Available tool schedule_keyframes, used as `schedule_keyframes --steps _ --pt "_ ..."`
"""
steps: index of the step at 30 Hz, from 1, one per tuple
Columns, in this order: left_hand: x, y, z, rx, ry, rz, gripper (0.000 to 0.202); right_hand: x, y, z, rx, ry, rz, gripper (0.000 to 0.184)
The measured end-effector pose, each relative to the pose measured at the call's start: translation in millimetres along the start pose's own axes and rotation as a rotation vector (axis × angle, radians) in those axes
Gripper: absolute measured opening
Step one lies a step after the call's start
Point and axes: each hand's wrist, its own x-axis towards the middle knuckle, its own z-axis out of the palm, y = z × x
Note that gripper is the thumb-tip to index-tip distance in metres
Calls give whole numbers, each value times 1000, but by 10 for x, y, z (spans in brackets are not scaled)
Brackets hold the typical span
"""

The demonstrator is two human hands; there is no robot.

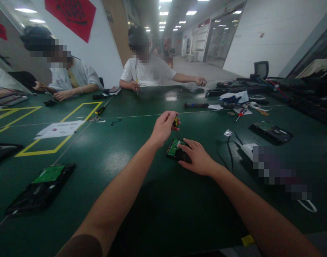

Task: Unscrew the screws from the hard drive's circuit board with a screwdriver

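Note:
A small hard drive (pixel 175 148) with a green circuit board facing up lies on the dark green table (pixel 163 200). My right hand (pixel 197 157) rests flat on its right side, fingers stretched out, pressing it down. My left hand (pixel 163 126) hovers just above the drive's far edge, its fingers pinched round the yellow-and-black handle of a small screwdriver (pixel 175 121). The tool's tip is hidden behind my hand.
Another hard drive (pixel 41 187) lies at front left, a third (pixel 272 130) at right by a black cable (pixel 230 150). Yellow tape lines (pixel 59 142) frame a paper sheet (pixel 60 129). Two people sit across the table; tools and a red screwdriver (pixel 240 114) lie at back right.

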Motion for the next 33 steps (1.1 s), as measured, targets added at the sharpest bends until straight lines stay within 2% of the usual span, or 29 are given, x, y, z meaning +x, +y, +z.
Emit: schedule_keyframes --steps 20,27,33 --pt "4 -24 -1 20 7 3 20 0 -1 1 18 15 1 69" --pt "11 -28 -10 14 7 8 20 12 18 33 69 41 20 83" --pt "-1 15 1 20 30 8 20 6 23 39 76 37 7 81"
